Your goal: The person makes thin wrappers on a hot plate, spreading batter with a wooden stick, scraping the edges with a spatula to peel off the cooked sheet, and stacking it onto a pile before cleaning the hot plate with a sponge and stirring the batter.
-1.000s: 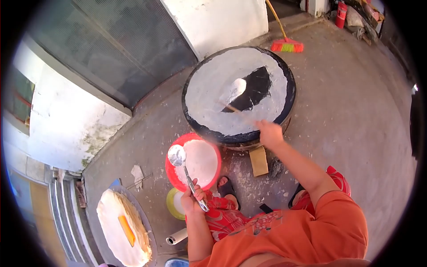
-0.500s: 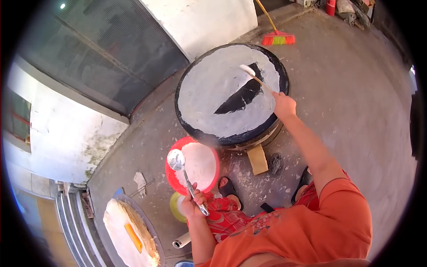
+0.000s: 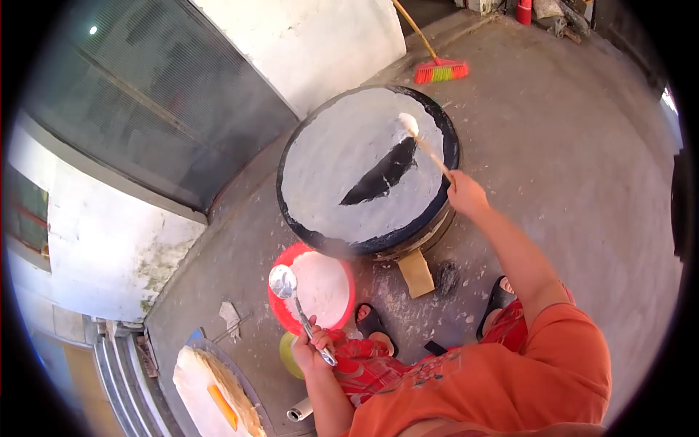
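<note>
My right hand [image 3: 467,194] grips the wooden handle of a batter spreader [image 3: 435,156]. Its white-coated head touches the batter [image 3: 328,156] near the far right side of a large round black griddle [image 3: 295,227]. A thin white layer covers most of the griddle, with a dark bare strip [image 3: 380,178] right of the middle. In my left hand [image 3: 313,347], closed round its handle, is a metal ladle [image 3: 283,281] smeared with white. The ladle's bowl hangs over the left part of a red basin [image 3: 349,295] of white batter [image 3: 320,288].
At lower left, a stack of thin pale sheets [image 3: 196,390] lies on a round board, with an orange scraper [image 3: 223,406] on top. A yellow-green container [image 3: 289,355] sits behind my left hand. Cardboard [image 3: 416,274] leans under the griddle; a broom [image 3: 441,71] stands beyond.
The spreader's head has swept a little to the right, and white batter now covers the upper end of the dark strip. My left hand keeps the ladle over the basin. The view has shifted slightly.
</note>
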### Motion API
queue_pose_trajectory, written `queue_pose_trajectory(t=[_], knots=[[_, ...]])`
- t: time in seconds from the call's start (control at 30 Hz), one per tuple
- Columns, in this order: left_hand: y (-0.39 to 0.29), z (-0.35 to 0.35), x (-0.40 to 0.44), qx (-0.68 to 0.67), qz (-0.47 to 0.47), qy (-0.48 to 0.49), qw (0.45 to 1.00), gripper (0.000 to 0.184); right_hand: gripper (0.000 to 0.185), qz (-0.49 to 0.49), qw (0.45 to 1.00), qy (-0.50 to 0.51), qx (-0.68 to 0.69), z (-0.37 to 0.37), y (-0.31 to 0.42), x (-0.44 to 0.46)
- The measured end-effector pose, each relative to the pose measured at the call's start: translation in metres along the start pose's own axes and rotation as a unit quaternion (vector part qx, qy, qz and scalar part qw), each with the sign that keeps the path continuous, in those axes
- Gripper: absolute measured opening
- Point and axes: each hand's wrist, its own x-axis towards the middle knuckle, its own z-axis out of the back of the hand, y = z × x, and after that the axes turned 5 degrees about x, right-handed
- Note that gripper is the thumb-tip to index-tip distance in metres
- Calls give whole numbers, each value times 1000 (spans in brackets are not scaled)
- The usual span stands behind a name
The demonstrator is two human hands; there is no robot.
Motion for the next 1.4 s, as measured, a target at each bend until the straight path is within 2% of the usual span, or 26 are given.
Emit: queue_pose_trajectory(t=[0.03,0.07,0.1,0.17,0.2,0.27,0.3,0.37,0.4,0.47,0.5,0.57,0.63,0.67,0.77,0.8,0.83,0.9,0.93,0.97,1.03,1.13,1.17,1.23,1.27,1.4], knots=[[2,-2,2,-1,0,4,1000,29,33,16,996,6,89,-9,-11,3],[4,-3,1,17,-15,-1,1000,30,31,95,987,-81,103,-21,-28,15],[5,-3,-1,36,-30,-8,999,31,31,93,987,-80,104,-20,-36,30],[4,-2,0,30,-19,-12,999,30,30,-58,990,-35,123,-14,-49,66],[3,-2,1,18,-6,-12,1000,29,30,-60,990,-35,125,-12,-54,72],[4,-4,0,15,-3,-7,1000,29,30,2,989,60,138,-12,-58,79],[5,-4,0,8,2,-2,1000,29,30,2,989,60,137,4,-50,72],[5,-4,0,9,-5,0,1000,29,27,-149,944,223,193,51,-25,49],[6,-4,1,10,-14,2,1000,30,27,-148,944,221,192,52,-32,50],[7,-4,-1,12,-15,1,1000,30,28,-182,943,105,258,43,-56,51],[9,-5,-1,16,-16,1,1000,30,28,-183,943,105,257,28,-59,53],[8,-4,1,15,-6,4,1000,31,28,-41,981,55,180,-10,-54,51],[8,-5,-3,10,1,4,1000,31,27,-5,987,110,118,-10,-17,31],[9,-8,-4,13,-2,-2,1000,31,26,-38,986,132,96,0,-5,22],[10,-10,-6,11,1,0,1000,32,26,-37,981,155,114,41,0,6],[11,-10,-7,28,-15,-3,999,31,26,-146,969,128,155,44,-1,2],[13,-8,-8,45,-30,-7,999,30,26,-143,969,131,152,25,-10,1],[12,-6,-10,46,-30,-10,998,30,26,-63,974,30,214,-31,-31,-2],[12,-6,-10,49,-31,-10,998,30,26,-96,972,94,193,-37,-6,-12],[11,-5,-10,47,-33,-13,998,30,24,-4,989,73,131,-42,12,-24],[9,-2,-11,53,-16,9,998,30,25,6,985,138,106,-20,48,-36],[5,4,-11,48,-11,18,999,29,25,-51,979,143,133,0,41,-31],[4,8,-11,48,-9,19,999,29,25,-46,980,144,130,-15,28,-27],[2,13,-10,39,-11,26,999,31,26,26,981,40,188,-63,-2,-23],[1,12,-10,36,-11,35,999,33,26,23,983,117,139,-61,14,-29],[2,11,-11,53,-18,19,998,30,27,59,975,211,25,-26,71,-48]])
